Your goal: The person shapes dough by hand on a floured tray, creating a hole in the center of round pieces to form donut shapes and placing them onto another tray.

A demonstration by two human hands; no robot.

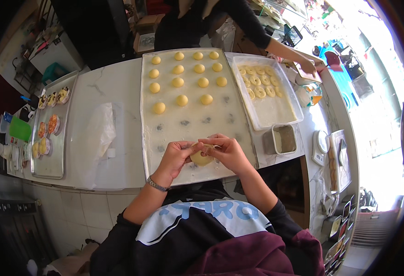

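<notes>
Between my two hands is a piece of pale yellow dough (202, 159), held above the near end of a large floured tray (165, 133). My left hand (181, 154), with a watch at its wrist, pinches the dough's left side. On the other side my right hand (222, 149) grips it with bent fingers. A small hole or dark gap shows in the dough near my fingertips. Farther up the tray sit rows of round dough balls (181, 100), with bare dark marks in the flour nearer to me.
Right of the tray stands a white plastic bin (275, 112) holding dough rings (260, 92), with a metal tin (282, 139) nearer. A baking tray (50, 161) of topped pastries lies at the left, beside a plastic bag (101, 129). Across the table, another person's hand (308, 66) reaches rightward.
</notes>
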